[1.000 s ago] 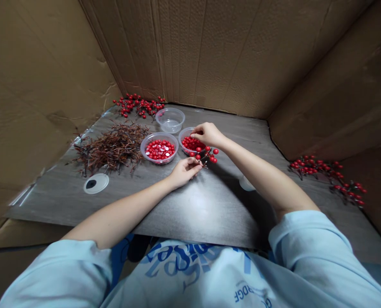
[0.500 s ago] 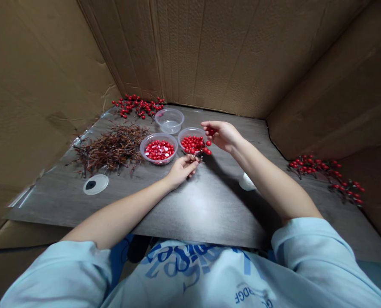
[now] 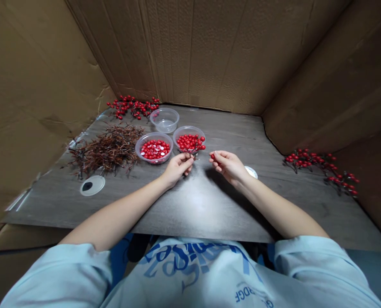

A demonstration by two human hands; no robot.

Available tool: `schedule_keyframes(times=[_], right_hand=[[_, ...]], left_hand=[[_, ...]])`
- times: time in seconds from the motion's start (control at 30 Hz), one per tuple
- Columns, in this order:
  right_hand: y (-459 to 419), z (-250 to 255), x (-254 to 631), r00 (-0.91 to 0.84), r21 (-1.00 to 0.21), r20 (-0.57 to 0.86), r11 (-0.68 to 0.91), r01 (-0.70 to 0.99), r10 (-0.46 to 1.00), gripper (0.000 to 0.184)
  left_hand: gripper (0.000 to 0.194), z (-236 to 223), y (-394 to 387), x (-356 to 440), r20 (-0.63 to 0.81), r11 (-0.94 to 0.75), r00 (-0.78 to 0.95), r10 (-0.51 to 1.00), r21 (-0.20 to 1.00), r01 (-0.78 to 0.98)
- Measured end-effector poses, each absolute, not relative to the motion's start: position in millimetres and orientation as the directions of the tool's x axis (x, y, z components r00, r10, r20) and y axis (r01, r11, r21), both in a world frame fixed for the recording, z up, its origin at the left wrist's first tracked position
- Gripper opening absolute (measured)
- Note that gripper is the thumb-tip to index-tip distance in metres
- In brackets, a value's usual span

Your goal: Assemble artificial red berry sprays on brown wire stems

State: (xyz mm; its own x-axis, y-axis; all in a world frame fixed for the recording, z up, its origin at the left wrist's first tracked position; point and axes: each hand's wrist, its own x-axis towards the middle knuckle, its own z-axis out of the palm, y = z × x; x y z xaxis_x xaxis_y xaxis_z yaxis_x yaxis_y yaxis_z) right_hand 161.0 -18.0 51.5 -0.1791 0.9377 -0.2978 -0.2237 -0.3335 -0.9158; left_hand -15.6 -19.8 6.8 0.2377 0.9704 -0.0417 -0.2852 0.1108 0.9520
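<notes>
Between the fingertips of my left hand [image 3: 178, 170] is a small brown twig with several red berries [image 3: 199, 143] on its tips, in front of the right-hand berry bowl. A single red berry [image 3: 213, 157] is pinched in my right hand [image 3: 228, 166], a short gap to the right of the twig. Loose red berries fill a clear plastic bowl [image 3: 177, 136] just behind the twig. A second clear bowl [image 3: 139, 149], left of it, holds red berries with some white pieces among them. Behind both stands an empty clear bowl [image 3: 164, 112].
A heap of brown twigs [image 3: 108, 147] lies left of the bowls. Finished-looking berry sprigs [image 3: 132, 107] rest at the back left, others [image 3: 318, 167] at the right. A round lid [image 3: 97, 185] with a dark spot and a white round object [image 3: 251, 172] lie nearby. Cardboard walls [image 3: 203, 55] enclose the table.
My right hand has come down and closed from a loosely cupped pose into a pinch on one berry, near the twig. My left hand keeps holding the twig. The view has shifted slightly.
</notes>
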Motion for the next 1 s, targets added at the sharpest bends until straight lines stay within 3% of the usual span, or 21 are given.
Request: schedule_keyframes(times=[0.33, 0.63, 1.0], right_hand=[[-30, 34, 151, -0.212, -0.915, -0.269, -0.318, -0.247, 0.939, 0.040], [-32, 30, 147, -0.236, -0.889, -0.255, -0.323, -0.324, 0.938, 0.030], [-34, 26, 147, -0.284, -0.906, -0.227, -0.309, -0.289, 0.932, 0.023]], left_hand=[[0.031, 5, -20, -19, -0.081, 0.134, 0.357, 0.931, 0.983, -0.128], [0.034, 5, -19, -21, -0.097, 0.124, 0.426, 0.899, 0.992, -0.036], [0.034, 7, -20, -21, -0.083, 0.110, 0.420, 0.904, 0.993, -0.040]])
